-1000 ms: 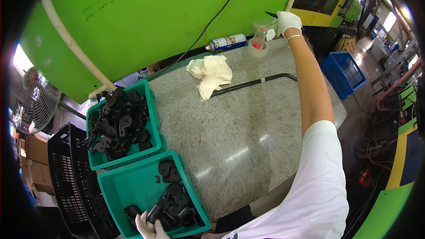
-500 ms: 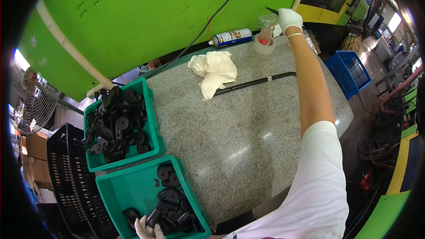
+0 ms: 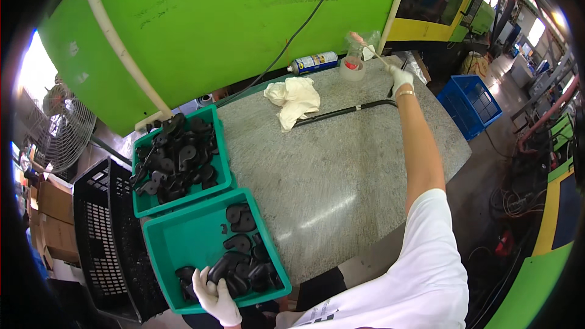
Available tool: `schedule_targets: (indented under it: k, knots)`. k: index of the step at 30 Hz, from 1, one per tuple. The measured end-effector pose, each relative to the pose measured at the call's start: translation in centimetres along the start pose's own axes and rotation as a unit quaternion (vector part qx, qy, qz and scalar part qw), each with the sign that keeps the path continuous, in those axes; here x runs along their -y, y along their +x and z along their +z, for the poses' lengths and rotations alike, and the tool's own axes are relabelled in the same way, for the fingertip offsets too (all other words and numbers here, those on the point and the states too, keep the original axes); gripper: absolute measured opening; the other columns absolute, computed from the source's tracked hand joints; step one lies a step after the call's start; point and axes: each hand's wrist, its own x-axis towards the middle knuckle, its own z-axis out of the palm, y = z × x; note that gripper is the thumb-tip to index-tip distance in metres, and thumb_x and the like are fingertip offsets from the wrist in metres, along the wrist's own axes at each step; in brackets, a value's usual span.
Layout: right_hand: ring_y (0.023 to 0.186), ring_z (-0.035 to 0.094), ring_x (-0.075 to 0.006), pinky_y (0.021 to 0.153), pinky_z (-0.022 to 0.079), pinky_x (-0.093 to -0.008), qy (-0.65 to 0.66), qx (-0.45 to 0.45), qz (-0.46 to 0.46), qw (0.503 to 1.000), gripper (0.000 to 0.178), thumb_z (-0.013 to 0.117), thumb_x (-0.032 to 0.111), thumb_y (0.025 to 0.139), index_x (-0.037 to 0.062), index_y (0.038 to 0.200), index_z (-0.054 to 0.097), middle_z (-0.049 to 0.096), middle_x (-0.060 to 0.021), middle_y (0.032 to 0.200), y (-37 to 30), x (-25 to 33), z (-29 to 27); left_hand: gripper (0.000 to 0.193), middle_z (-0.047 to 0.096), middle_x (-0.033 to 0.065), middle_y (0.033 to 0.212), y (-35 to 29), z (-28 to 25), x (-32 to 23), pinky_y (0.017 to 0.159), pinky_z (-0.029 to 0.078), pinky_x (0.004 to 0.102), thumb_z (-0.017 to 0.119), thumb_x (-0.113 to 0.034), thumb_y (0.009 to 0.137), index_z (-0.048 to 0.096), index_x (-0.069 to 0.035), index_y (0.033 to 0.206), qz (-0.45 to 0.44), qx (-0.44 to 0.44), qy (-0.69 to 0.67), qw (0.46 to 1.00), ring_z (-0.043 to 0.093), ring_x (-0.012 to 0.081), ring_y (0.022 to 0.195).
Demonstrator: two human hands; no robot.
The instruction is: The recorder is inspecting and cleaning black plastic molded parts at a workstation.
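Note:
My left hand (image 3: 217, 298), in a white glove, is at the near edge of the lower green bin (image 3: 173, 239). Its fingers close round a curved black plastic part (image 3: 224, 266), over similar parts lying in the bin. My right hand (image 3: 400, 78), also gloved, reaches to the table's far right. It grips a thin pale stick with a pinkish end (image 3: 358, 38), which slants up toward a roll of clear tape (image 3: 352, 69). Something narrow and dark shows beside the same hand; its kind is unclear. A bent black tube (image 3: 341, 111) lies just left of that hand, one end by a white cloth (image 3: 295, 100).
A second green bin (image 3: 224, 164), heaped with black parts, stands behind the first. A blue spray can (image 3: 314, 62) lies along the back edge. Black crates (image 3: 106, 237) stand left of the table, and a blue crate (image 3: 468, 103) is on the right.
My right hand has come down and nearer, and the pale stick now shows extending from it. My left hand has moved a little up and right. The whole view has shifted slightly.

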Motion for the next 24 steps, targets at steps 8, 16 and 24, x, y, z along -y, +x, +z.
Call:
schedule_targets:
  k: [8, 16, 24]
  knots:
    - [0.051, 0.034, -0.0062, 0.044, 0.03, -0.0221, 0.382, 0.343, 0.219, 0.83, 0.026, 0.057, 0.016, 0.094, 0.0039, 0.117, 0.056, 0.045, 0.0057, 0.071, -24.3, 0.3, -4.1, 0.063, 0.049, 0.0193, 0.13, -0.8, -1.9, -0.1, 0.091, 0.044, 0.0278, 0.05, 0.02, 0.079, 0.035, 0.001, 0.137, 0.025, 0.035, -0.082, 0.996, 0.055, 0.0183, 0.106]
    - [0.048, 0.029, -0.0033, 0.042, 0.024, -0.0203, 0.327, 0.461, 0.21, 0.798, 0.031, 0.057, 0.014, 0.094, -0.0019, 0.12, 0.051, 0.051, 0.0021, 0.078, -43.5, -0.5, -11.9, 0.064, 0.051, 0.0195, 0.131, 0.4, -1.2, -1.1, 0.093, 0.046, 0.0305, 0.061, 0.012, 0.08, 0.037, -0.001, 0.138, 0.005, 0.026, -0.183, 0.983, 0.054, 0.0221, 0.114]
    - [0.048, 0.039, -0.003, 0.043, 0.03, -0.0196, 0.139, 0.421, 0.078, 0.893, 0.031, 0.06, 0.025, 0.094, -0.0031, 0.108, 0.061, 0.053, 0.0018, 0.067, -57.4, 0.0, -15.5, 0.067, 0.046, 0.0208, 0.132, 0.3, -1.8, 0.6, 0.087, 0.048, 0.0275, 0.056, 0.016, 0.081, 0.032, -0.003, 0.14, 0.022, 0.041, -0.289, 0.956, 0.057, 0.0192, 0.107]
